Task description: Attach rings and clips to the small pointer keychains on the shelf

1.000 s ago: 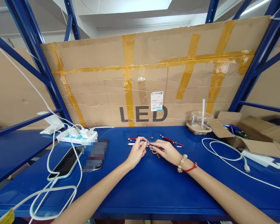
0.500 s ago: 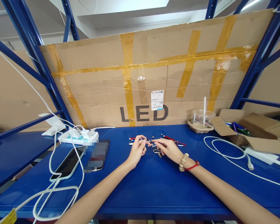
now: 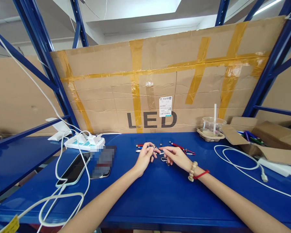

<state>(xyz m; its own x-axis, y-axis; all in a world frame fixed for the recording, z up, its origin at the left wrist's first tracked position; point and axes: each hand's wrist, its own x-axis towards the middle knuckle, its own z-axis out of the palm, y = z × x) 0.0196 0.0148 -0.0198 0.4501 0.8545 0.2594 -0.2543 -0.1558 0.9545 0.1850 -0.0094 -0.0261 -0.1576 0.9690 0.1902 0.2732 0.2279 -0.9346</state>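
My left hand (image 3: 143, 159) is closed, its thumb and fingertips pinching a small silvery metal piece (image 3: 154, 146) too small to name. Close by on the right, my right hand (image 3: 178, 158) has thumb and forefinger pressed together at a thin, pale, short rod (image 3: 162, 153). Under its fingers lies a silver clip (image 3: 164, 159), partly hidden. Red, blue and silver pen-like sticks (image 3: 138, 145) show behind my left hand. Beyond my right hand lie another red pen-like stick (image 3: 176, 145) and a red carabiner (image 3: 190, 152). A tiny metal part (image 3: 161, 144) sits between the hands, farther back.
Left on the blue shelf (image 3: 140, 200) are two phones, one (image 3: 75, 170) with a pale case, white cables and a power strip (image 3: 83, 142). At right stand a plastic cup (image 3: 213, 124) with a straw, an open cardboard box (image 3: 269, 139) of pens and a coiled white cable (image 3: 232, 165).
The whole view has shifted slightly down and to the right. My right fingertips have gone from spread to pinched at the thin rod; my left hand keeps its pinch.
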